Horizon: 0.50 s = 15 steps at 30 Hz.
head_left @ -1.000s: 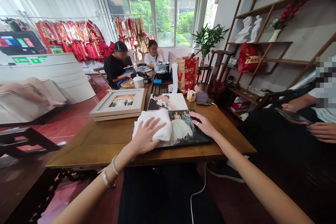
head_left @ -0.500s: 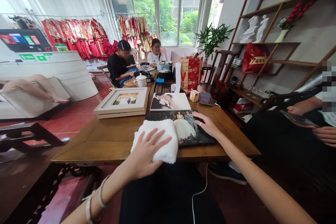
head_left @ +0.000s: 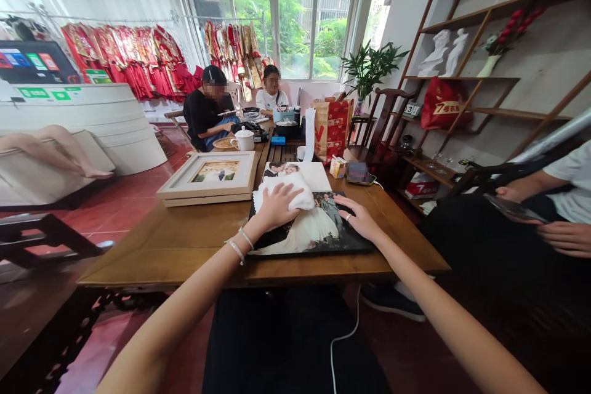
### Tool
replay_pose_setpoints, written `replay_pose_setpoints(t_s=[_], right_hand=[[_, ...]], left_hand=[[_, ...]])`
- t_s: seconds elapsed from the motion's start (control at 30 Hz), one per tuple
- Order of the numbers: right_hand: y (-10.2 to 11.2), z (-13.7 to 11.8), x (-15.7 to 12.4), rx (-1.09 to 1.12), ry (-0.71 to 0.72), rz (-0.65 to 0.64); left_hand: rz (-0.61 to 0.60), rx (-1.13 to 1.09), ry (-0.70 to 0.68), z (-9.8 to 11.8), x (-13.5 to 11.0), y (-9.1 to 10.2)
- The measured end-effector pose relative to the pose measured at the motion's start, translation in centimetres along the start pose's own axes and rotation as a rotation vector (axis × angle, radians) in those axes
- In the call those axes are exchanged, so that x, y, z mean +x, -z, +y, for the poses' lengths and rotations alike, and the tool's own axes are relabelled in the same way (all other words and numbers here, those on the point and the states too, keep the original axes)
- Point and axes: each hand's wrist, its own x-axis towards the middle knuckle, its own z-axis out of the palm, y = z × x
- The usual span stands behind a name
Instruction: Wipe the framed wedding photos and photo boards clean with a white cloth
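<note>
My left hand (head_left: 278, 205) presses a folded white towel (head_left: 305, 198) down on the upper left part of a dark wedding photo panel (head_left: 318, 235), its fingers curled over the cloth. The panel lies flat near the table's front edge and shows a couple, with a long white dress. My right hand (head_left: 361, 220) rests on the panel's right edge, fingers stretched out and holding nothing. Just behind lies a lighter wedding photo panel (head_left: 319, 178), partly covered by the towel. To the left, a pale-framed picture (head_left: 183, 196) sits on another frame.
On the wooden table (head_left: 194, 240) stand a lidded white cup (head_left: 244, 139), a paper bag (head_left: 330, 129), a small box (head_left: 338, 167) and a phone (head_left: 361, 173) with a cable. Two people sit at the far end. Another person (head_left: 563, 197) sits at the right, holding a phone.
My left hand has slid the towel forward, from the panel's front left to its upper left, uncovering more of the white dress. My right hand stays at the right edge.
</note>
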Motion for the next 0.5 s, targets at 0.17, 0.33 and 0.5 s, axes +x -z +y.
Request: replay_pose_setpoints(t_s=[0.17,0.33,0.5], right_hand=[[0.0,-0.1,0.1,0.012,-0.001,-0.001],[0.3,-0.3,0.2,0.034,0.016,-0.031],[0.1,-0.1,0.3,0.047,-0.001,-0.028]], left_hand=[[0.023,0.014,0.014,0.2,-0.3,-0.3],[-0.023,0.004,0.017,1.0,-1.2,0.2],[-0.087,-0.033,-0.076,3.2,-4.0,1.1]])
